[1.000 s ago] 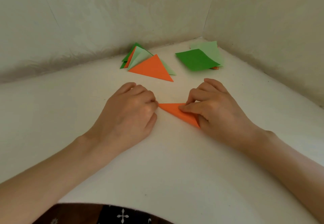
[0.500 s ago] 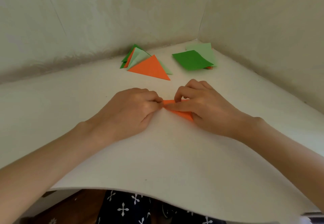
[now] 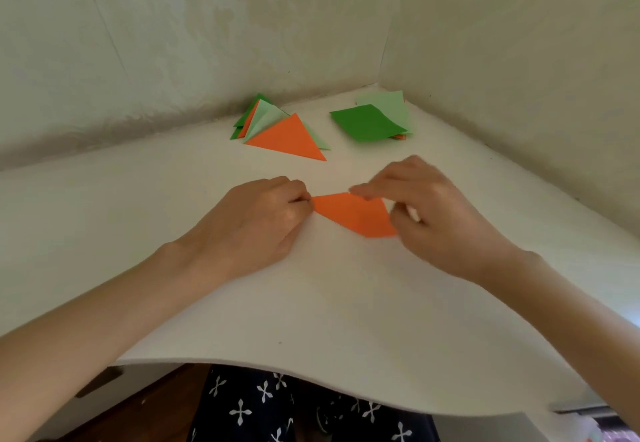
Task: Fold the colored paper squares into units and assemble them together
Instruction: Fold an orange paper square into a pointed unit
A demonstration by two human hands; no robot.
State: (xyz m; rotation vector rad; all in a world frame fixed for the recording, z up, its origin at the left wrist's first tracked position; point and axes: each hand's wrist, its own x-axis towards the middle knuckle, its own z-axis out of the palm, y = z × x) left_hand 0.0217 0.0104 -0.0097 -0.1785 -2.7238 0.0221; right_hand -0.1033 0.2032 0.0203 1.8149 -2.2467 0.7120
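Note:
An orange paper (image 3: 353, 214) lies on the white table (image 3: 311, 303) between my hands, partly unfolded into a wider flap shape. My left hand (image 3: 259, 223) pinches its left tip with curled fingers. My right hand (image 3: 426, 209) pinches its right part, index finger on the upper edge and thumb by the lower right corner. Behind them lies a pile of folded triangles (image 3: 277, 130), orange on top with green ones under it. A stack of flat squares (image 3: 374, 119), dark green on top of light green, sits at the back right.
The table stands in a corner, with walls (image 3: 207, 43) close behind and to the right. Its curved front edge (image 3: 311, 369) runs above my lap in dark patterned cloth (image 3: 277, 410).
The narrow orange triangle has opened into a wider shape. My right hand has lifted and shifted to the right with the flap; my left hand still holds the left tip.

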